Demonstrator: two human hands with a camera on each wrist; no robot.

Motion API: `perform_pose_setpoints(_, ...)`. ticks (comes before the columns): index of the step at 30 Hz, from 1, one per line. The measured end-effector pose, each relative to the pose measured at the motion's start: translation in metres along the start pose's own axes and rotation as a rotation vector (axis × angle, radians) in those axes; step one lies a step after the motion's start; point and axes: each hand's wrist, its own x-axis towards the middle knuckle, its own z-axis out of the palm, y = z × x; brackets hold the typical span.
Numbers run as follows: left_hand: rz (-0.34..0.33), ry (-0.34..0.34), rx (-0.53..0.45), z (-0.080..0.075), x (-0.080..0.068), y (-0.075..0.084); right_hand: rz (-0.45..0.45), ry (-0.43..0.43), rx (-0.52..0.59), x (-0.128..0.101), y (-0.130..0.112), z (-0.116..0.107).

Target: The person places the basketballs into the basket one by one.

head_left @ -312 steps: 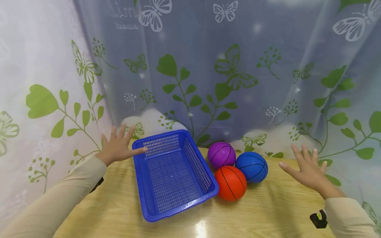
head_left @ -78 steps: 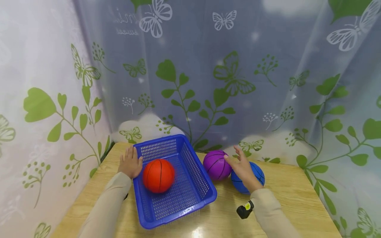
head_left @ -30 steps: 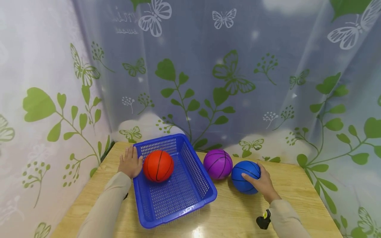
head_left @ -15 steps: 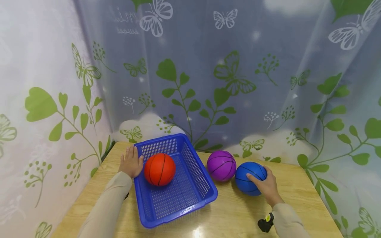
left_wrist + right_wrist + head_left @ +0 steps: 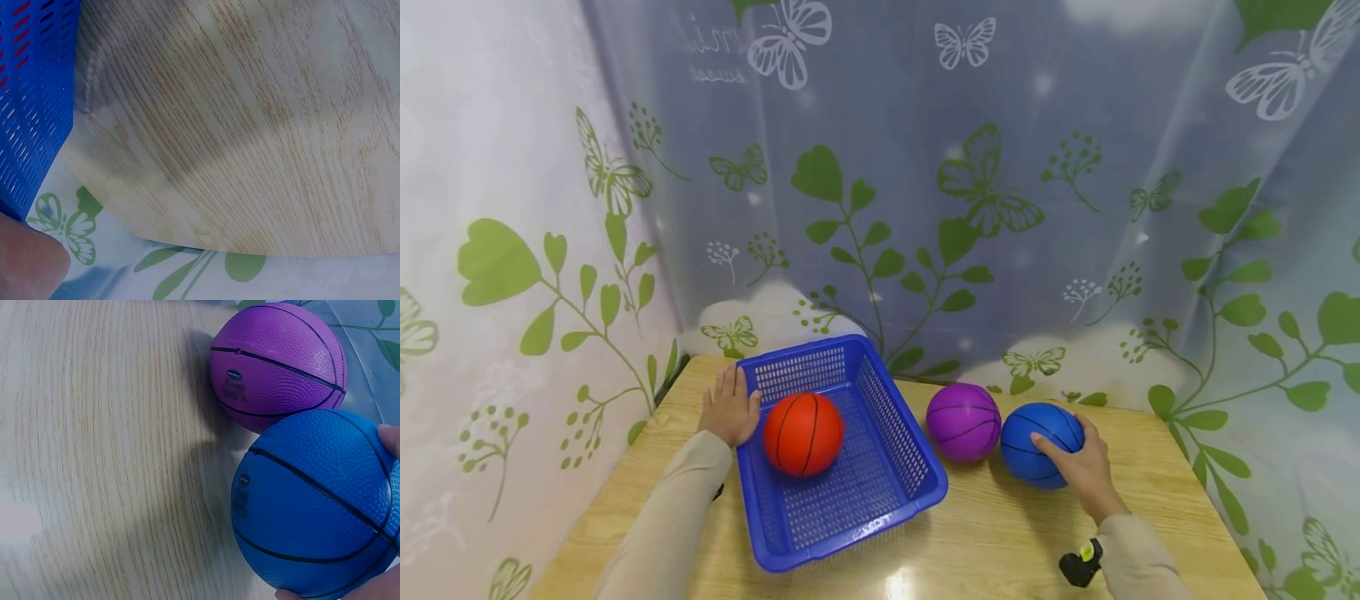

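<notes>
A blue mesh basket (image 5: pixel 891 492) sits on the wooden table (image 5: pixel 985 542) with an orange ball (image 5: pixel 802 433) inside it. My left hand (image 5: pixel 728 408) rests flat against the basket's left wall (image 5: pixel 31 106). To the basket's right lie a purple ball (image 5: pixel 962 422) (image 5: pixel 278 365) and a blue ball (image 5: pixel 1037 442) (image 5: pixel 306 506), touching each other. My right hand (image 5: pixel 1078 458) grips the blue ball from its right side, fingers curled over it; in the right wrist view fingertips (image 5: pixel 390 439) show at the ball's edge.
A sheer curtain with green leaves and butterflies (image 5: pixel 925 208) hangs close behind and to both sides of the table. The table's front edge (image 5: pixel 895 587) reflects a light. A small black device (image 5: pixel 1078 567) sits at my right wrist.
The blue and purple balls have shifted slightly right with my right hand on the blue one. The orange ball rolled a little in the basket. My left hand stayed put.
</notes>
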Motion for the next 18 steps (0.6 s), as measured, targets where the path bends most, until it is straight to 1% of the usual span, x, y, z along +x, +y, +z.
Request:
perform_pose_setpoints(10, -0.007, -0.017, 0.003, 0.0009, 0.0005, -0.0017, 0.011, 0.01, 0.004, -0.0026, 0.0053, -0.0042)
perform_pose_setpoints(18, -0.005, -0.033, 0.004, 0.0004, 0.001, -0.0009, 0.022, 0.036, -0.015, -0.0044, 0.0081, -0.0092)
